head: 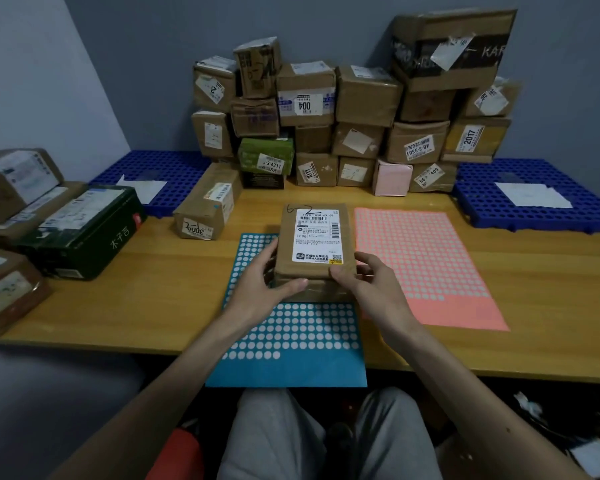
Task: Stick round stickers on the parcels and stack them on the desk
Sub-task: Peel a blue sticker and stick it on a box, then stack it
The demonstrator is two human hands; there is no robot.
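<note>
A brown cardboard parcel [314,244] with a white shipping label and "6-2" handwritten on top sits on the blue sticker sheet [291,344] at the desk's middle. My left hand [264,275] grips its left near corner, and my right hand [368,278] grips its right near corner. A pink sticker sheet [426,268] lies just right of the parcel. Both sheets carry rows of round white stickers. A tall stack of parcels [354,123] stands against the back wall.
A long brown box [207,206] lies left of the held parcel. Several parcels and a dark green box [84,233] sit at the desk's left end. Blue perforated trays [534,199] with white papers flank the stack. The wooden desk [136,296] edge runs near my knees.
</note>
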